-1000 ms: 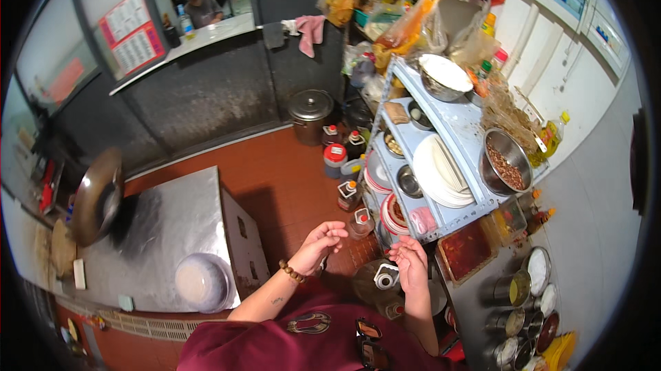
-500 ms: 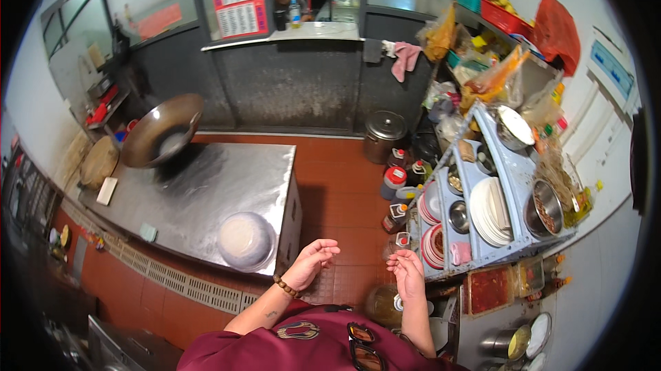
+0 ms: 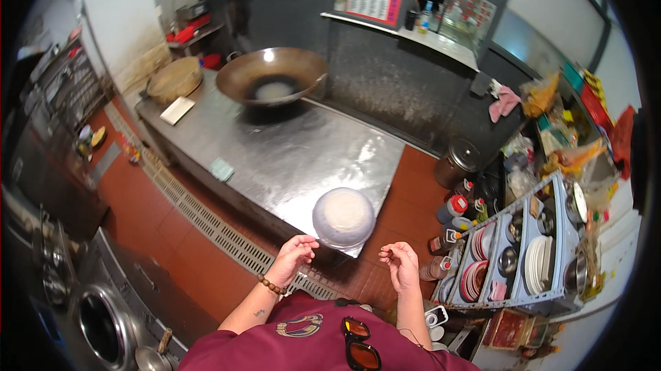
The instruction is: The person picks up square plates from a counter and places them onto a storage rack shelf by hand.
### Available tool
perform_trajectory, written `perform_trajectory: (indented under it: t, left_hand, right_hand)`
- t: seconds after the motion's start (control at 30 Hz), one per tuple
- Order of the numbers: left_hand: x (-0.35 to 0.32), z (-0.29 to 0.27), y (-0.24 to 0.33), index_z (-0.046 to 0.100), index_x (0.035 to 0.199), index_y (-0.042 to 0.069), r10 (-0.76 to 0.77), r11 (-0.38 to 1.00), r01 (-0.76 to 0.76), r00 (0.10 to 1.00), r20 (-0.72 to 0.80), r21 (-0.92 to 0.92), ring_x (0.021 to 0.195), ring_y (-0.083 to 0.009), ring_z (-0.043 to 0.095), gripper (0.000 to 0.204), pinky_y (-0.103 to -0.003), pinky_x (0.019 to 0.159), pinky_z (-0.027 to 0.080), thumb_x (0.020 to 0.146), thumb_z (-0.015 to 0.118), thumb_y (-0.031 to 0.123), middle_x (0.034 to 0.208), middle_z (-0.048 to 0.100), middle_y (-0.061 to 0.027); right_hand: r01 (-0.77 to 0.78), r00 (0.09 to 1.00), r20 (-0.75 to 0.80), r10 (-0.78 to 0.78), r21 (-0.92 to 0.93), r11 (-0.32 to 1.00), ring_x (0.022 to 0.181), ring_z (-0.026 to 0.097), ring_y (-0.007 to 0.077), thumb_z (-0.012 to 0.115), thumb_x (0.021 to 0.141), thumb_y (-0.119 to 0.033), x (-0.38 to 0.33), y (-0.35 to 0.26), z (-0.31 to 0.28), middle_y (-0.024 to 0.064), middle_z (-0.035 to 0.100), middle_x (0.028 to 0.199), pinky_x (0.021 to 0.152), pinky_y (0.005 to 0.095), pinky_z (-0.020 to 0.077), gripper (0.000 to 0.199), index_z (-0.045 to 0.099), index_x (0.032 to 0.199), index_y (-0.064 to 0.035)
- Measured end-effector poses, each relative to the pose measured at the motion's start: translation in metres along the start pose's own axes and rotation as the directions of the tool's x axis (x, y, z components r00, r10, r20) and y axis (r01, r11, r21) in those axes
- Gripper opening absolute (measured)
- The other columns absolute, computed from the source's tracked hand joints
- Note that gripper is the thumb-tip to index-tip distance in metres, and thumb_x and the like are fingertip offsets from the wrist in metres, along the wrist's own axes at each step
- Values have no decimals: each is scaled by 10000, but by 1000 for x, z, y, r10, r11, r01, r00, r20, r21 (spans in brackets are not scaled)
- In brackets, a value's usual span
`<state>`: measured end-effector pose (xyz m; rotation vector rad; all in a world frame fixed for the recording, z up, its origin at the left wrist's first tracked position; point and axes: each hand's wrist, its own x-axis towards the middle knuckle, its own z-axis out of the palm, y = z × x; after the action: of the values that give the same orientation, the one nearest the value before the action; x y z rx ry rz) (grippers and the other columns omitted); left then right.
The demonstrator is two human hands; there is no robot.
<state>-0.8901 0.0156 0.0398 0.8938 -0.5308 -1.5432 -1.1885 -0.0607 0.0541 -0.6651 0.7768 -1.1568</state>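
My left hand (image 3: 292,259), with a beaded bracelet at the wrist, is held in the air with its fingers loosely bent and nothing seen in them. Across a gap, my right hand (image 3: 403,266) is also raised, fingers loosely curled and holding nothing that shows. Just beyond the hands, a round bowl (image 3: 344,216) with a pale top sits at the near corner of the steel table (image 3: 275,164). Whether it is filled or upturned, I cannot tell. Neither hand appears to touch it.
A large wok (image 3: 272,75), a round wooden board (image 3: 175,80), a white block (image 3: 177,111) and a folded cloth (image 3: 222,169) lie on the table. At right stands a blue rack (image 3: 523,219) of plates, with several bottles beside it. A drain grate (image 3: 206,216) crosses the floor.
The view has turned left, so the table, wok and bowl now lie further right. The bowl is now nearer to both hands. My fingers are a little more bent.
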Motion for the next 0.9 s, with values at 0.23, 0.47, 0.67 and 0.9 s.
perform_trajectory:
  t: [0.23, 0.47, 0.67, 0.9]
  left_hand:
    - [-48, -88, 32, 557, 1236, 29, 127, 990, -134, 985, -117, -48, 873, -84, 596, 293, -230, 787, 487, 952, 543, 103, 1112, 641, -62]
    - [-96, -146, 64, 549, 1231, 19, 198, 969, -232, 935, -295, -84, 885, -108, 589, 303, -244, 802, 486, 936, 514, 78, 1107, 625, -78]
    - [-127, -189, 67, 541, 1237, 21, 271, 925, -358, 856, -441, -126, 882, -115, 565, 308, -253, 798, 475, 937, 501, 77, 1112, 612, -76]
    - [-144, -222, 87, 551, 1229, 22, 295, 887, -447, 736, -609, -111, 886, -132, 574, 303, -273, 808, 481, 935, 505, 82, 1115, 625, -88]
  right_hand:
    - [-101, 991, 80, 108, -87, 991, 791, 623, 205, 588, 920, -121, 21, 65, 71, 124, 660, 870, 716, 333, 528, 55, 573, 906, -70]
    - [-215, 939, 233, 253, -174, 961, 804, 640, 196, 570, 939, -101, 37, 112, 171, 125, 668, 910, 734, 321, 527, 59, 572, 916, -47]
    - [-312, 873, 293, 391, -281, 907, 789, 640, 202, 571, 933, -108, 64, 153, 212, 130, 667, 899, 727, 324, 527, 65, 574, 910, -47]
    - [-450, 717, 362, 596, -412, 792, 778, 644, 198, 564, 930, -80, 111, 224, 278, 138, 680, 885, 719, 310, 524, 52, 584, 940, -32]
